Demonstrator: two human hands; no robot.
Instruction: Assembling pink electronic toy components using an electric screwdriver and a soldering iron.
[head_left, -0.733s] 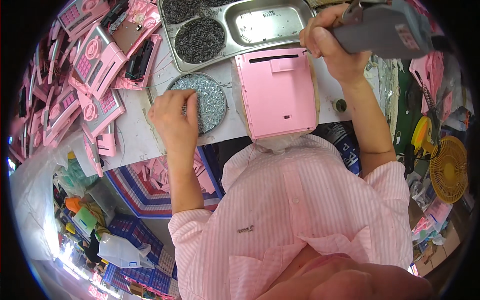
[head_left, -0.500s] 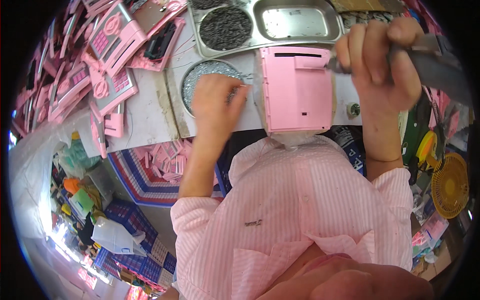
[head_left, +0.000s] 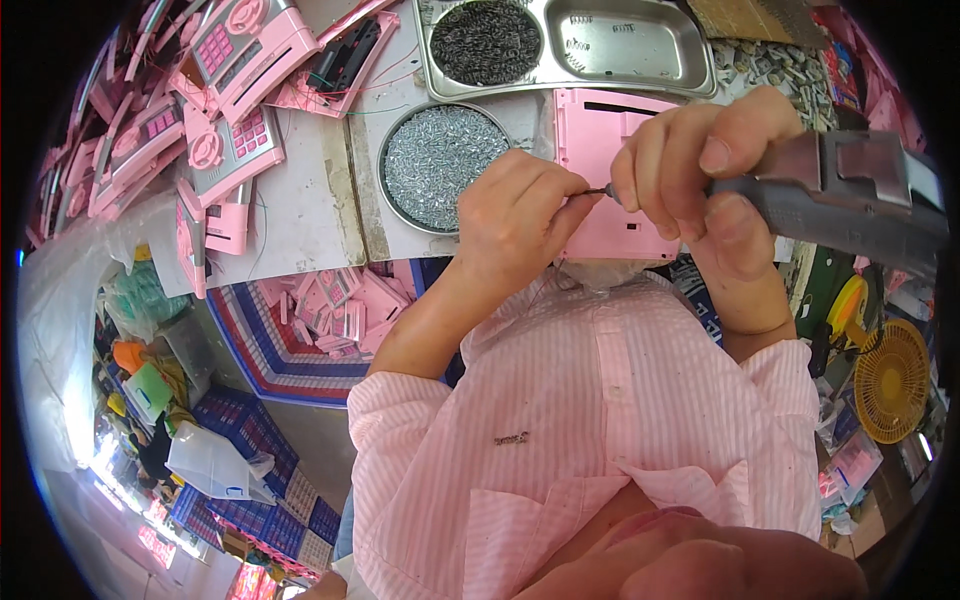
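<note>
My right hand (head_left: 695, 165) is wrapped round a grey electric screwdriver (head_left: 850, 210), its thin bit pointing left. At the bit's tip, my left hand (head_left: 515, 210) pinches with thumb and fingers. What it holds there looks like a small screw, mostly hidden by the fingertips. Both hands are above a pink plastic panel (head_left: 600, 240) with a slot near its far edge and a small square hole near its near edge. Just left of my left hand stands a round metal dish (head_left: 382, 172) full of small silvery screws (head_left: 440, 155).
Behind the dish is a steel tray (head_left: 650, 60) with dark springs (head_left: 485, 42) and a few loose ones. Pink device shells with keypads (head_left: 245, 145) pile up at left. Below the table edge sits a striped basket (head_left: 250, 345) of pink parts. A yellow fan (head_left: 890, 380) stands at right.
My left hand has moved right from over the screw dish to the screwdriver's tip. My right hand has brought the screwdriver left and lower, over the panel.
</note>
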